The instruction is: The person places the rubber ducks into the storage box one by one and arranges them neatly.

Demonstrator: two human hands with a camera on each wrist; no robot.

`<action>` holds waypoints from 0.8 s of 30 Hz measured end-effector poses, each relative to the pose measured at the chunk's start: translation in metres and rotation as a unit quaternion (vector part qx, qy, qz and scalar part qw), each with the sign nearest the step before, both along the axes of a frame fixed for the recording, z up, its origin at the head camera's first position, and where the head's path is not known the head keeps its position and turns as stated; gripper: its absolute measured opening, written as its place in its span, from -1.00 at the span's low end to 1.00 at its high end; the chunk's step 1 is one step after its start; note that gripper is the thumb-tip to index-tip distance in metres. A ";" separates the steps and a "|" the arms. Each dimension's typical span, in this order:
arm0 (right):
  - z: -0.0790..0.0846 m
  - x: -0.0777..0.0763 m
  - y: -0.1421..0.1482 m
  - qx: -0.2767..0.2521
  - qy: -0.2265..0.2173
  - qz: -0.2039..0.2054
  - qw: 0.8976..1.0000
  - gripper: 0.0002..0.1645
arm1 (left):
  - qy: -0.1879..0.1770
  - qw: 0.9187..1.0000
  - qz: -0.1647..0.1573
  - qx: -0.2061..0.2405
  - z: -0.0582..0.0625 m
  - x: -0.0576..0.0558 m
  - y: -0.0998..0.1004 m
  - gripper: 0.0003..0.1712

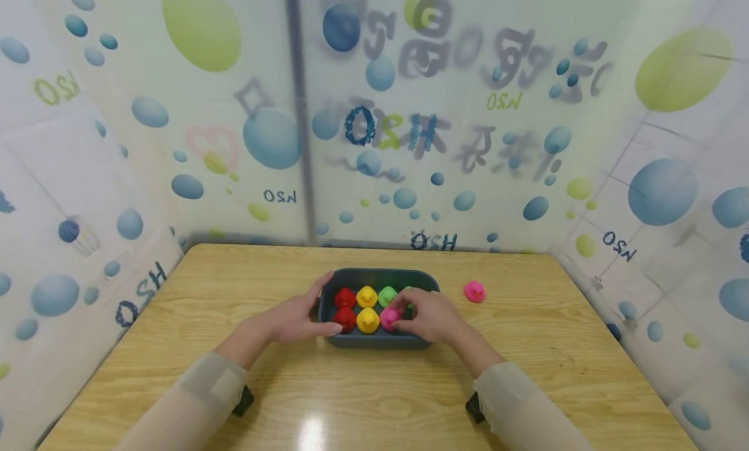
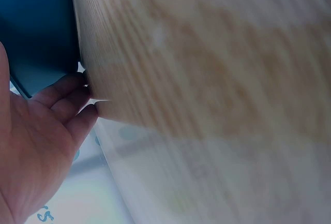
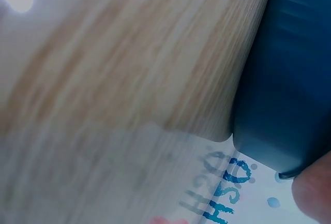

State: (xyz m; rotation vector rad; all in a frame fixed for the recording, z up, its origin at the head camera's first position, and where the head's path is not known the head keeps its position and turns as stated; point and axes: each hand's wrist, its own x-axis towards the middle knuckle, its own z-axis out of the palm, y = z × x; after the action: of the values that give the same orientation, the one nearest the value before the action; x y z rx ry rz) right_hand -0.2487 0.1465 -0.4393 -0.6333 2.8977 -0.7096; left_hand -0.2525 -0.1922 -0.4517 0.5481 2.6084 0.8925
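A dark blue-grey plastic bin (image 1: 374,342) holds small rubber ducks in two rows. Two red ducks (image 1: 345,298) are at its left end, beside two yellow ducks (image 1: 367,321). A green duck (image 1: 387,297) sits in the back row, with more green partly covered by my right hand (image 1: 430,316). That hand's thumb and fingers pinch a pink duck (image 1: 389,319) in the front row. My left hand (image 1: 292,318) grips the bin's left end, thumb along the front corner and fingers at the far side. In the left wrist view, its fingertips (image 2: 77,81) lie against the bin (image 2: 41,27).
Another pink duck (image 1: 474,292) lies on the wooden table (image 1: 374,399) to the right of the bin. White panels (image 1: 445,197) printed with blue and green dots enclose the table at the back and both sides.
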 end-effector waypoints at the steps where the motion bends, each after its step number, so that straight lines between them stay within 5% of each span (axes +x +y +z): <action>1: 0.000 0.000 0.000 0.000 0.000 0.000 1.000 -0.67 | 0.000 1.000 0.000 0.000 0.000 0.000 0.000 0.39; 12: -0.004 -0.002 0.003 -0.031 -0.005 -0.007 0.999 -0.63 | -0.001 1.000 0.001 -0.004 0.002 0.001 0.001 0.38; 24: -0.001 -0.002 0.023 -0.177 0.018 0.047 0.983 -0.64 | -0.006 1.000 0.002 -0.001 0.005 0.001 0.002 0.38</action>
State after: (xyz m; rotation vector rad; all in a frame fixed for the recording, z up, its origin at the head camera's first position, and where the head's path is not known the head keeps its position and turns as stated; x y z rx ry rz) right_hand -0.2509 0.1697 -0.4402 -0.8184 2.7685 -1.2251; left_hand -0.2513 -0.1901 -0.4472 0.5366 2.6003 0.8922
